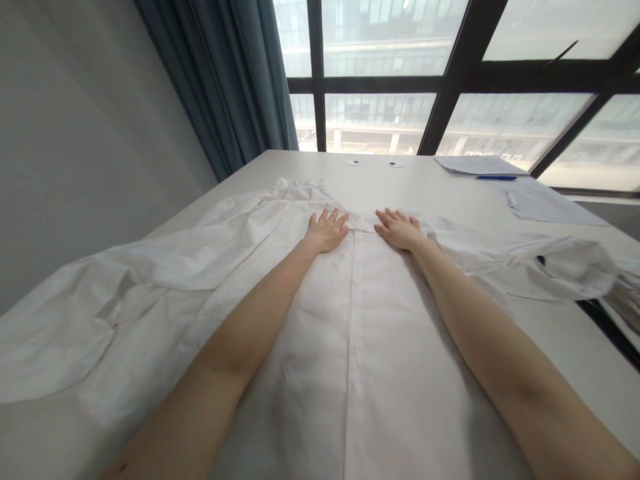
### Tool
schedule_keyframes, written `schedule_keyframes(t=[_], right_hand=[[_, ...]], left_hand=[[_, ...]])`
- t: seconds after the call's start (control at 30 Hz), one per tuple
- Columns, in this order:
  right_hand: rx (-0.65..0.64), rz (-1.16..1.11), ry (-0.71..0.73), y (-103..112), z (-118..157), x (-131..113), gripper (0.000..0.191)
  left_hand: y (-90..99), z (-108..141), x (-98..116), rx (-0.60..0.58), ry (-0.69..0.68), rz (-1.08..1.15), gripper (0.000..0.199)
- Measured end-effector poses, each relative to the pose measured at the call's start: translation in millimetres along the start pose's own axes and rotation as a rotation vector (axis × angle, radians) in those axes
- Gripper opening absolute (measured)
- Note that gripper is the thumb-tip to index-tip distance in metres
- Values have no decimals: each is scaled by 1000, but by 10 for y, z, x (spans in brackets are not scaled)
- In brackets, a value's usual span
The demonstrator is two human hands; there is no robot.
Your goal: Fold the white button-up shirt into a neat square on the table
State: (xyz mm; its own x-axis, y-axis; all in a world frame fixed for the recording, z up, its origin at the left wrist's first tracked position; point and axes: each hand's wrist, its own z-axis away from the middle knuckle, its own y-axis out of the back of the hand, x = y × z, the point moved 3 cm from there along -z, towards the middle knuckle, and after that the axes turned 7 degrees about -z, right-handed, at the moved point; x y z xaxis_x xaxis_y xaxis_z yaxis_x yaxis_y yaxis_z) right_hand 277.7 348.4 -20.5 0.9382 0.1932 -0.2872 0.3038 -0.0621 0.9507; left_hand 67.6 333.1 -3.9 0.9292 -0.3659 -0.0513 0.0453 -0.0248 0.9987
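A white button-up shirt [320,320] lies spread on the white table [400,183], its buttoned front facing up and running away from me. My left hand [327,231] rests flat on the cloth near the far end, left of the button line, fingers spread. On the other side of that line, my right hand [399,229] also presses flat with fingers apart. Neither hand grasps anything. One sleeve [545,263] stretches out to the right, and rumpled fabric [200,247] bunches toward the left.
At the far right lie papers [480,165] with a blue pen [496,178] and a small white object [512,199]. A stack [625,293] sits at the right edge. Behind the table are a blue curtain [235,80] and dark-framed windows [380,83].
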Motion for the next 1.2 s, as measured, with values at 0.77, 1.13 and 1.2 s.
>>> schedule_keyframes(t=[0.77,1.13,1.2], right_hand=[[25,60,-186,101,64,392,61],[19,34,-249,198,159,829,68],[63,30,-272,228,186,932,66]], left_hand=[[-97,-22,-688,-36,289,5,70],[-103,99,-980,-45,272,-20,67],[-95,103,-959,-37,273,-18,66]])
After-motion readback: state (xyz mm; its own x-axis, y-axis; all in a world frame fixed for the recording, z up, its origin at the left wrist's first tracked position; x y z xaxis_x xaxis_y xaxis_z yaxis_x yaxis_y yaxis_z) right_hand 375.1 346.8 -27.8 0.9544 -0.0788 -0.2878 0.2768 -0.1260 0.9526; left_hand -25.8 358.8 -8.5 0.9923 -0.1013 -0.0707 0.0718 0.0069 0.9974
